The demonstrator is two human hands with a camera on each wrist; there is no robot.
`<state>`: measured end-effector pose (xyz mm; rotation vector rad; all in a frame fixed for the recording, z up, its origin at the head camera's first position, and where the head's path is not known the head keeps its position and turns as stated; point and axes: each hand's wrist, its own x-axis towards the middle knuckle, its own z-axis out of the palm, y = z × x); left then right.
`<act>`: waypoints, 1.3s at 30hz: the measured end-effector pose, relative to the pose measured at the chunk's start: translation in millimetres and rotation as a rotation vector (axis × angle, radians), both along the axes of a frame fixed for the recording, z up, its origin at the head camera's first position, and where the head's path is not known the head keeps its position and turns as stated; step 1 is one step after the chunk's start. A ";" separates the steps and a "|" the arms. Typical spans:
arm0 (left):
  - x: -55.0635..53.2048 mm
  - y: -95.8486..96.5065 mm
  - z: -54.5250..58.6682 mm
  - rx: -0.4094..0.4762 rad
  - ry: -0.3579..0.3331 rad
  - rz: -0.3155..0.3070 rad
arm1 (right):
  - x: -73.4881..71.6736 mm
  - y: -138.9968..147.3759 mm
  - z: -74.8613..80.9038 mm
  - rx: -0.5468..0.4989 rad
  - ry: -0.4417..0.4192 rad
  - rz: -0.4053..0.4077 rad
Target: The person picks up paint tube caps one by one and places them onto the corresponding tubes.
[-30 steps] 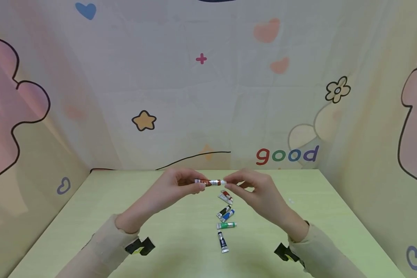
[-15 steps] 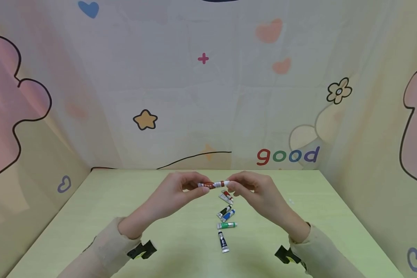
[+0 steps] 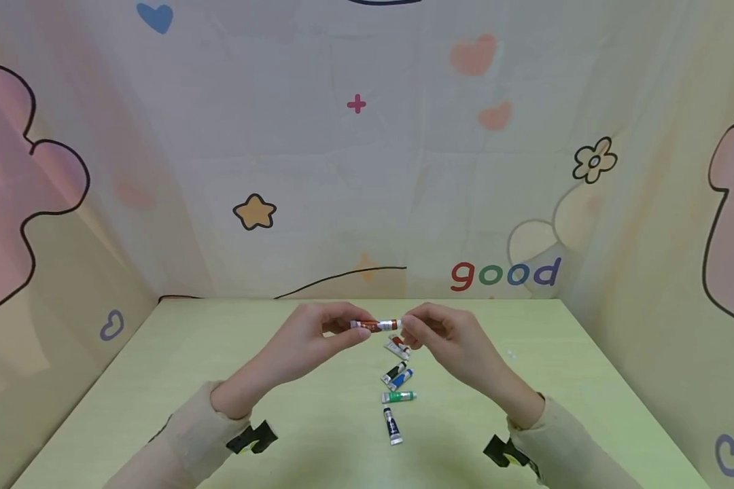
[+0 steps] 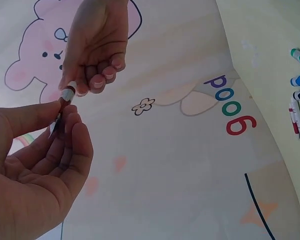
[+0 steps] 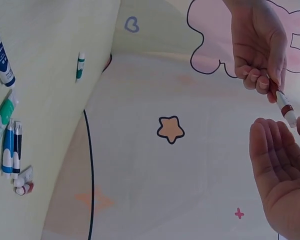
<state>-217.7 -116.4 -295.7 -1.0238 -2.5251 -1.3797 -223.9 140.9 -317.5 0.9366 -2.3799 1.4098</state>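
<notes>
A small paint tube [image 3: 378, 326] with a reddish-brown band and a white cap is held level above the table. My left hand [image 3: 318, 334] grips its crimped end between thumb and fingers. At the other end, my right hand [image 3: 452, 336] pinches the white cap [image 5: 290, 119] with thumb and forefinger; its other fingers curl loosely below, as the left wrist view shows. Below lie more tubes: a red one [image 3: 399, 342] beside a white one [image 3: 395, 350], a black one [image 3: 394, 372], a blue one [image 3: 401, 379], a green one [image 3: 398, 396] and a dark navy one [image 3: 393, 426].
The pale green table [image 3: 269, 435] runs back to a printed cloth [image 3: 318, 170] hanging behind and at both sides. In the right wrist view, another green tube [image 5: 80, 66] lies apart from the row. Small clear bits [image 3: 512, 354] lie on the right.
Both hands and the brown tube have shifted slightly right and down. The right fingers have changed their position a little around the cap. Tubes on the table stay put.
</notes>
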 end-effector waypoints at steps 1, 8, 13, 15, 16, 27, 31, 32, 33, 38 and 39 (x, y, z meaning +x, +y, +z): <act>-0.3 -1.4 0.2 -0.003 -0.006 0.004 | 0.5 0.3 0.0 0.002 -0.013 0.001; -1.1 -10.8 2.7 -0.029 -0.010 0.022 | 5.1 2.8 1.4 0.029 -0.016 0.039; 0.4 -12.1 1.3 -0.023 -0.007 0.012 | 5.4 -1.4 1.2 0.057 0.040 0.068; 1.1 -11.4 0.2 -0.014 -0.002 0.003 | 5.4 -2.9 0.7 0.064 0.046 0.068; 1.2 -10.8 -0.4 -0.012 0.004 -0.002 | 5.6 -3.2 0.5 0.067 0.042 0.066; 3.3 -2.8 -0.9 -0.025 0.112 -0.011 | 6.0 -7.1 -2.9 0.039 -0.100 0.128; 2.6 -1.4 -2.0 -0.020 0.119 -0.015 | 6.0 -8.5 -4.6 0.021 -0.132 0.132; 2.5 -1.4 -2.1 -0.020 0.113 -0.013 | 5.8 -8.5 -5.2 0.020 -0.133 0.127; 2.2 -1.9 -2.4 -0.022 0.104 -0.010 | 5.5 -8.5 -5.8 0.023 -0.128 0.119; 0.6 -6.4 -3.0 -0.036 0.056 0.003 | 3.3 -6.9 -8.7 0.044 -0.082 0.062; 0.1 -7.2 -3.2 -0.040 0.048 0.006 | 3.4 -6.3 -8.9 0.051 -0.074 0.052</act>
